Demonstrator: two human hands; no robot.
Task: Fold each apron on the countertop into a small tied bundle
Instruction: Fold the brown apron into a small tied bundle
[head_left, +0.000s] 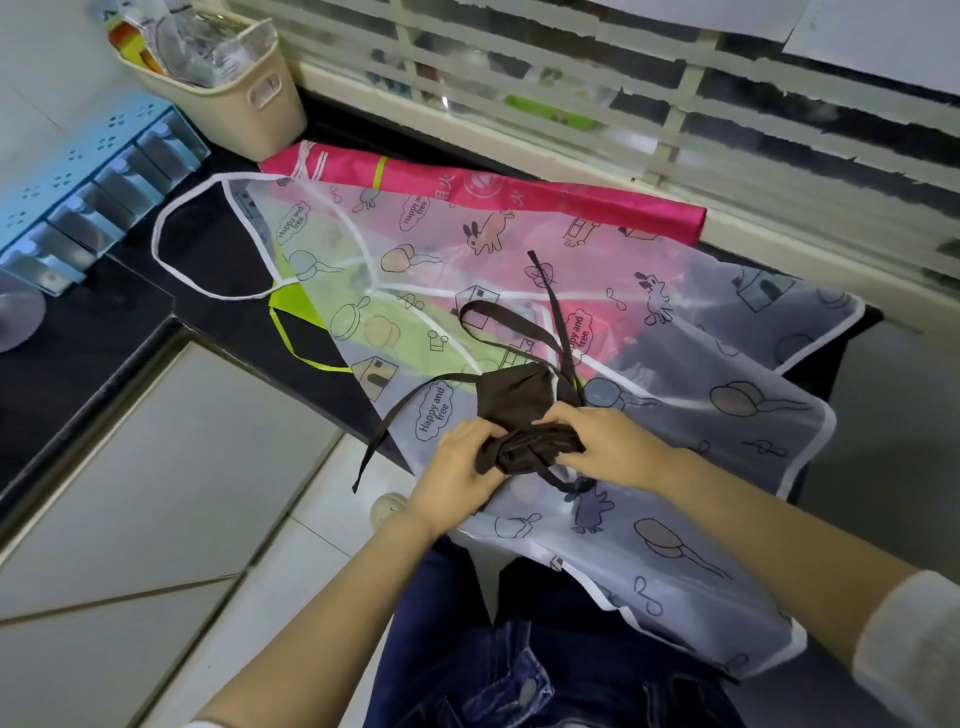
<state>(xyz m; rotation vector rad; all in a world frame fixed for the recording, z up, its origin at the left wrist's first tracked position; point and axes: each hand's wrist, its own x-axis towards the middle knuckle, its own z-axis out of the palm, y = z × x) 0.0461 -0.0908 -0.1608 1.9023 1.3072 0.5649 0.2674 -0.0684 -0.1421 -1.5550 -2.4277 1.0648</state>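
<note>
A dark brown apron (514, 397) lies half rolled on top of a translucent white apron (691, 374) printed with cartoon drawings. My left hand (460, 465) and my right hand (605, 441) both grip the rolled end of the brown apron at the counter's near edge. Its brown straps (545, 317) trail loose away from me and to the left. Under the translucent apron lie a lime-green apron (291, 304) and a pink apron (519, 192), both spread flat.
The black countertop (124, 306) carries a beige basket (244, 98) of plastic items at the back left and a blue drawer organiser (98, 176) at far left. Window louvres (675, 93) run along the back. Floor tiles (171, 467) lie below the counter edge.
</note>
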